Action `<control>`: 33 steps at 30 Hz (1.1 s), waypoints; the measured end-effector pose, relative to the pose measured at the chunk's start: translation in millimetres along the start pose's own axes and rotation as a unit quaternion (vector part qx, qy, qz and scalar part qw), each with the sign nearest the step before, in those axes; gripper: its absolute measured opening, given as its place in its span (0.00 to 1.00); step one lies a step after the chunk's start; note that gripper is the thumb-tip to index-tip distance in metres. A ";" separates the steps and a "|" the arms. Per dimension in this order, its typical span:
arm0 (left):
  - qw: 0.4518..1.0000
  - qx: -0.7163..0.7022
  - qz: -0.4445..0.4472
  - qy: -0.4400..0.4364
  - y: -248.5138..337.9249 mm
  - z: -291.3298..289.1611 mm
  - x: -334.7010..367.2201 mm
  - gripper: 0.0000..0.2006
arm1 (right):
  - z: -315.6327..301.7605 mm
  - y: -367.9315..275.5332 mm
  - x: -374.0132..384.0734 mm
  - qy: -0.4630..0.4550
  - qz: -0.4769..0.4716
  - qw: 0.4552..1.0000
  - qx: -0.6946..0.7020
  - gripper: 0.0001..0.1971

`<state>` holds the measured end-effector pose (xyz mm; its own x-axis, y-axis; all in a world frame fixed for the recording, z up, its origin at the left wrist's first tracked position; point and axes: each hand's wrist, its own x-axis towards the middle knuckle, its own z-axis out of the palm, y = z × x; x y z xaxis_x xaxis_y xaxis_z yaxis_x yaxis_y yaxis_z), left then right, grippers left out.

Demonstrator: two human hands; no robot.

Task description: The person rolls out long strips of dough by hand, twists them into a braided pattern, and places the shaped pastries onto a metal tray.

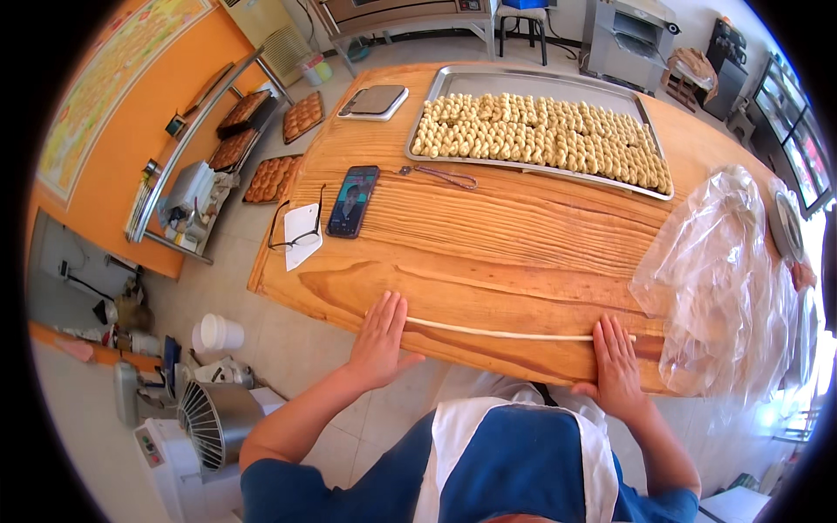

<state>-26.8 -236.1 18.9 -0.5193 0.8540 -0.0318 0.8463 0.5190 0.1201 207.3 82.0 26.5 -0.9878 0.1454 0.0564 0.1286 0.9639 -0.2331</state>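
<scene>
Head view, looking straight down: both hands lie flat on the wooden desk [488, 235], palms down on a long thin rope of dough [506, 334] that runs along the near edge. The left hand [379, 336] presses on the rope's left end, its fingers [388, 307] stretched straight and slightly spread, gripping nothing. The right hand [617, 366] covers the right end, fingers [610, 331] likewise flat and close together, laid over the dough rather than closed round it. Between the two hands the rope lies bare and nearly straight on the wood.

Further back, a metal tray [453, 80] holds rows of small pale dough pieces [540, 131]. A dark phone [352, 201] lies left of centre, with glasses [296, 234] and a white card [302, 232] just beside it near the desk's left edge. A crumpled clear plastic sheet [724, 270] sits at the right, close to the right hand. A grey scale [373, 101] rests by the tray's left end.
</scene>
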 end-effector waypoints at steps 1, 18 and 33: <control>1.000 -0.001 -0.002 0.002 -3.9 4.2 3.7 0.43 | -1.8 -1.9 -3.5 -0.030 0.003 0.999 0.022 0.48; 0.995 -0.001 0.053 0.088 -52.0 1.1 88.8 0.35 | 5.5 52.7 95.1 0.046 0.023 0.997 -0.065 0.37; 0.994 -0.020 -0.076 0.072 -34.3 14.9 9.1 0.42 | 2.2 36.8 29.2 0.069 0.059 0.994 -0.062 0.42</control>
<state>-58.8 -245.6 -0.3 -0.6547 0.7506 0.0898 0.7531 0.6373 0.1635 183.0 121.2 17.4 -0.9448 0.2795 0.1710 0.2604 0.9573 -0.1256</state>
